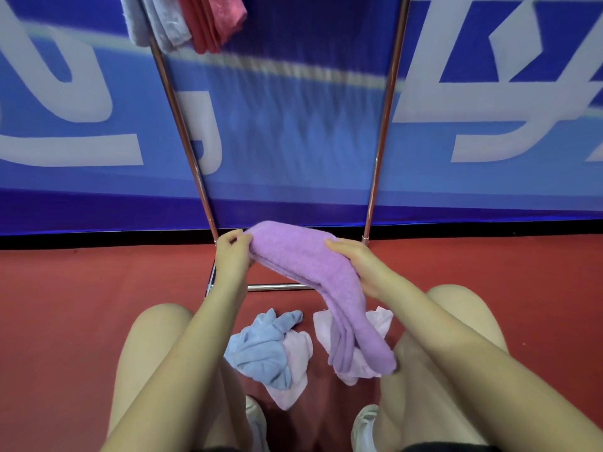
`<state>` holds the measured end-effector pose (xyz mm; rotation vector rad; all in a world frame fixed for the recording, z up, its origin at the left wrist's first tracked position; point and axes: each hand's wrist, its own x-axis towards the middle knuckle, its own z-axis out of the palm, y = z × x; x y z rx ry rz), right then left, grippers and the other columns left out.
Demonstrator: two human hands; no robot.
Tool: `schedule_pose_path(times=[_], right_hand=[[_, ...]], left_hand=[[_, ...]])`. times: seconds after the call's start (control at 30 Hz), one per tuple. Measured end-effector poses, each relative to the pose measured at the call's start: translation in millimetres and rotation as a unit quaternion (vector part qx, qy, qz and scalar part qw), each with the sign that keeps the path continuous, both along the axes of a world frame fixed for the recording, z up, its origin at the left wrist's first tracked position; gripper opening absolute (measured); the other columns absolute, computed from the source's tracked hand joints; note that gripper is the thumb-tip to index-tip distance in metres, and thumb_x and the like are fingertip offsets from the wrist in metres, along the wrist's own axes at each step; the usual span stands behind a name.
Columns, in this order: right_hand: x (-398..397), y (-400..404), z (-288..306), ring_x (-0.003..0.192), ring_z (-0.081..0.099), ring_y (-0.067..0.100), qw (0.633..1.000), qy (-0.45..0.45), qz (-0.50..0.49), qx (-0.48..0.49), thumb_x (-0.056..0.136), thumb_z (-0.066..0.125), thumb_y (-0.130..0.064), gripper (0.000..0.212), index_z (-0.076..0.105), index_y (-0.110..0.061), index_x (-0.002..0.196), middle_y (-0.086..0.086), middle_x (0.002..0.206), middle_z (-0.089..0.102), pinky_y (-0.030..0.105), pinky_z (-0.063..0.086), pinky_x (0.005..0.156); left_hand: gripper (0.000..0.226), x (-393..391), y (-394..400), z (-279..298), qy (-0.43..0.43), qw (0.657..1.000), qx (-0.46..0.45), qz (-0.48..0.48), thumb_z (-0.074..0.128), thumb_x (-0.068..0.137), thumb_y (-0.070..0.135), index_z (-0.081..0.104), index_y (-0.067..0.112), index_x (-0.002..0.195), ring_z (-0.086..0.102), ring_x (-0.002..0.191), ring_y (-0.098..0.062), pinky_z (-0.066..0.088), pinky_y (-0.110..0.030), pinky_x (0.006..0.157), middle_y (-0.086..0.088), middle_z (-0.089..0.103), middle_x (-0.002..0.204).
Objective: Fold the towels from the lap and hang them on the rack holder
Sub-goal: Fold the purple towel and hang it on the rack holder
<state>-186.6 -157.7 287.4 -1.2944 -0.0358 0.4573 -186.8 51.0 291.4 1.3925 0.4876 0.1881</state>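
Observation:
A purple towel (pixel 303 265) is held up between my knees, its lower end drooping toward my right thigh. My left hand (pixel 233 252) pinches its left edge. My right hand (pixel 359 265) grips its right side, thumb on top. Below, a crumpled light blue towel (pixel 261 347) and pale pink towels (pixel 298 363) lie between my legs. The metal rack (pixel 182 125) stands in front of me, with grey towels (pixel 156 21) and a red towel (pixel 212 17) hanging at its top left.
A blue banner wall (pixel 293 125) with large white characters stands behind the rack. The floor (pixel 81 288) is red. The rack's base bar (pixel 277 287) runs across just beyond my knees. My shoes (pixel 365 425) show at the bottom.

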Motion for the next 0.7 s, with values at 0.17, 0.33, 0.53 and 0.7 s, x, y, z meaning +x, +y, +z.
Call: schedule_pose_path(times=[0.17,0.33,0.53,0.7], right_hand=[[-12,9,1,0.082,0.055,0.01,0.977,-0.121,0.026,-0.173,0.089,0.056,-0.017,0.021,0.063,0.001,0.098,0.001,0.088,0.062,0.029,0.043,0.076],[-15,13,6,0.077,0.044,0.012,0.957,-0.178,0.056,-0.223,0.071,0.052,-0.025,0.041,0.054,0.012,0.09,0.004,0.081,0.05,0.03,0.033,0.072],[-11,3,13,0.08,0.054,0.008,0.963,-0.175,0.052,-0.198,0.073,0.054,-0.023,0.024,0.064,-0.007,0.088,0.0,0.084,0.061,0.027,0.04,0.075],[-13,1,11,0.076,0.054,0.006,0.96,-0.186,0.06,-0.2,0.083,0.059,-0.032,0.024,0.062,-0.009,0.086,-0.005,0.08,0.06,0.026,0.041,0.072]], left_hand=[[0.028,-3,-6,-9,-0.07,0.949,0.303,-0.056,0.053,0.092,0.008,0.062,0.01,0.119,0.055,0.115,-0.021,0.041,-0.032,0.102,-0.009,0.061,0.122],[0.033,-23,-32,-2,-0.105,0.912,0.252,-0.305,0.04,0.098,0.006,0.064,0.018,0.116,0.055,0.109,0.002,0.038,-0.013,0.097,0.008,0.063,0.121],[0.041,-25,-34,-1,-0.071,0.901,0.235,-0.359,0.045,0.095,0.039,0.057,0.001,0.082,0.046,0.075,-0.009,0.04,-0.031,0.073,-0.002,0.053,0.079],[0.03,-23,-36,9,-0.094,0.941,0.166,-0.279,0.046,0.102,0.024,0.063,0.01,0.083,0.053,0.073,-0.007,0.047,-0.025,0.073,0.002,0.06,0.079]])
